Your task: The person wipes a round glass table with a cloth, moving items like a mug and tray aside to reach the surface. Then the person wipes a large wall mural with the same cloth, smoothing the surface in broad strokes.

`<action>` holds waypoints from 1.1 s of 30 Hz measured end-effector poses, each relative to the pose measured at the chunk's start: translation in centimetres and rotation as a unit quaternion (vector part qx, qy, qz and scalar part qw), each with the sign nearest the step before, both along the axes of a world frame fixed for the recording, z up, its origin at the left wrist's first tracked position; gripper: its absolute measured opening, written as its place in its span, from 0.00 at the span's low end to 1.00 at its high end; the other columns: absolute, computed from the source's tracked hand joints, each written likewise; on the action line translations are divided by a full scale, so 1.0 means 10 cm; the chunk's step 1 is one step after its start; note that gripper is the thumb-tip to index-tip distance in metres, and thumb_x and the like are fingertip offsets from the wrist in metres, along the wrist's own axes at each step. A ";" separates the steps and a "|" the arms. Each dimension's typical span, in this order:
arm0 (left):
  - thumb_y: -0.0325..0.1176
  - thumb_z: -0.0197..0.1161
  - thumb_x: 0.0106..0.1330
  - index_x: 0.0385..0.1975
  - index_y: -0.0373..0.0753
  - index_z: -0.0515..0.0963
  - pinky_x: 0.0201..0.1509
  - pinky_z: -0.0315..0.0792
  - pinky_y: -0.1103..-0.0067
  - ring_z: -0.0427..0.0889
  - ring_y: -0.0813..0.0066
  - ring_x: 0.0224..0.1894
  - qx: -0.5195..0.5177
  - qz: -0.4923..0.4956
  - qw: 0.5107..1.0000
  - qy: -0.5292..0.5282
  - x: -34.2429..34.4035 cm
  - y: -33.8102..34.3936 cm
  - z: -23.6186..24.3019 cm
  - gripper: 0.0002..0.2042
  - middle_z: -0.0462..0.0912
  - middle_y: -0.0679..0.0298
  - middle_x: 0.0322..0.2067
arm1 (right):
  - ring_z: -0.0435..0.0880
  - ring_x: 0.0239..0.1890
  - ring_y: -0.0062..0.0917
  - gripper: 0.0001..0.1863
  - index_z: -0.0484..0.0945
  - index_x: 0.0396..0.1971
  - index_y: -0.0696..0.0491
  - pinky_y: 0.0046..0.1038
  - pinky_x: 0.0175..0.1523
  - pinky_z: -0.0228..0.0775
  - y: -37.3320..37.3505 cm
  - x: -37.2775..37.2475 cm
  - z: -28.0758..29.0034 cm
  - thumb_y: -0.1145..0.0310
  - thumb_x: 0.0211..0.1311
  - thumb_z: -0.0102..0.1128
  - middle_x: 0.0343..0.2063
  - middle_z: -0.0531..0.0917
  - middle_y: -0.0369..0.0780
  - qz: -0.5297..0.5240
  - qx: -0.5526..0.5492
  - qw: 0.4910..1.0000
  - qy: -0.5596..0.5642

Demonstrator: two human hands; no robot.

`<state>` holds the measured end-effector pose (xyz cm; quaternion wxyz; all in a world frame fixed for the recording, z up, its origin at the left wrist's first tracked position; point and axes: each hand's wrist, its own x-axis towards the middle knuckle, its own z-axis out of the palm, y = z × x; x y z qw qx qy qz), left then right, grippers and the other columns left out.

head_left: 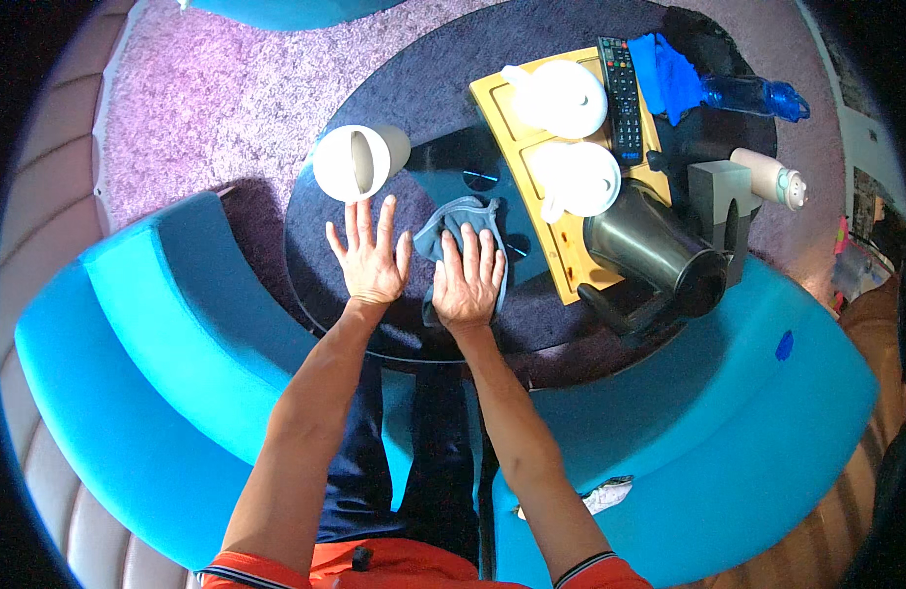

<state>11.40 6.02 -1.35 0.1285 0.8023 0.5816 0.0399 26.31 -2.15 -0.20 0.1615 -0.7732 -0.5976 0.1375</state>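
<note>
My left hand (372, 257) lies open on the dark glass tabletop (325, 290), fingers spread, just below a white cylindrical container (335, 167) with a bar across its top. My right hand (467, 275) rests flat, fingers slightly apart, on a folded dark grey-blue cloth (431, 234). Right of the cloth, a yellow tray (497, 105) carries two white lidded pots (576, 103) with handles and a black remote (622, 98). A black kettle (649, 245) with a large handle stands at the tray's front right.
Beyond the tray are blue fabric (669, 74), a blue bottle (747, 98), a grey block (718, 191) and a beige cylinder (767, 177). Curved turquoise seats (129, 344) surround the table's near side. A small pale item (605, 496) lies on the right seat.
</note>
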 end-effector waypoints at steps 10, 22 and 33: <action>0.50 0.55 0.74 0.76 0.47 0.63 0.77 0.37 0.39 0.48 0.46 0.81 -0.023 -0.005 0.999 0.032 -0.01 -0.01 0.00 0.32 0.53 0.50 0.79 | 0.72 0.69 0.44 0.21 0.82 0.60 0.44 0.52 0.72 0.59 0.01 -0.03 0.00 0.58 0.70 0.57 0.66 0.78 0.41 -0.019 0.022 1.000 -0.004; 0.52 0.54 0.75 0.79 0.49 0.57 0.74 0.35 0.32 0.50 0.40 0.78 -0.037 -0.022 0.999 0.015 -0.01 0.01 -0.02 0.35 0.56 0.42 0.74 | 0.70 0.71 0.44 0.21 0.78 0.62 0.42 0.53 0.70 0.60 -0.02 -0.01 -0.03 0.57 0.73 0.53 0.67 0.75 0.40 -0.027 0.034 0.999 -0.016; 0.44 0.57 0.76 0.78 0.42 0.60 0.78 0.43 0.43 0.49 0.47 0.81 -0.100 -0.152 0.982 -0.054 -0.46 0.24 0.22 0.32 0.54 0.46 0.78 | 0.67 0.70 0.51 0.25 0.75 0.65 0.50 0.57 0.71 0.57 0.01 -0.24 0.00 0.53 0.78 0.47 0.68 0.72 0.48 -0.048 0.016 0.998 -0.048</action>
